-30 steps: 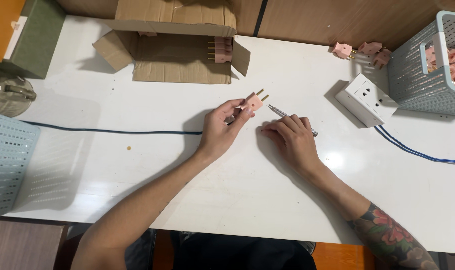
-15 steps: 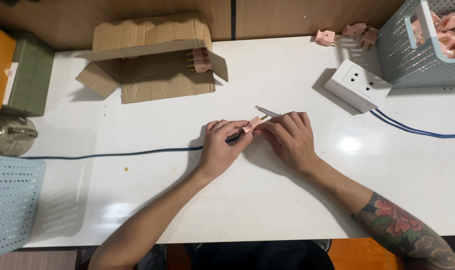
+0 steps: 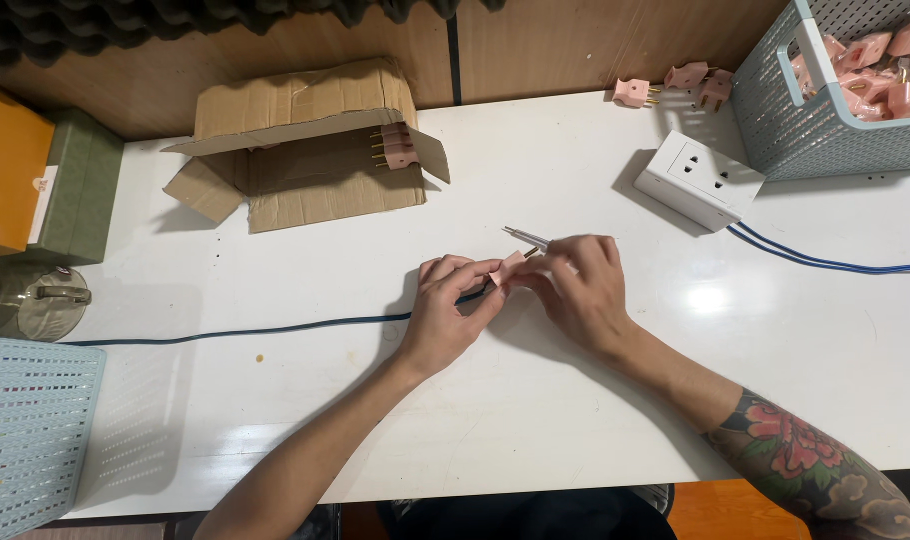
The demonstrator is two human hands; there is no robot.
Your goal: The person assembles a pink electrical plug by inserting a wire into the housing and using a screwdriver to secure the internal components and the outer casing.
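From my remote seat, the far left of the white tabletop shows a pale blue perforated plastic basket, a clear glass jar with a metal clasp, and an orange box beside a green box. A flattened brown cardboard box lies further in, with pink plugs with brass prongs resting on its flap. A dark blue cable runs along the tabletop to the left hand, which is clenched around the cable end and a small pink plastic plug, pinched at its fingertips. Touching it, the right hand grips a thin metal tool, its tip pointing up and left just above the plug; its fingers also rest against the plug. The plug sits at mid-tabletop, between the two hands. To the right lies a white rectangular socket block with blue leads trailing to the edge. Loose pink plugs lie near the back wall, and a second pale blue basket, filled with more pink plugs, occupies the far right corner.
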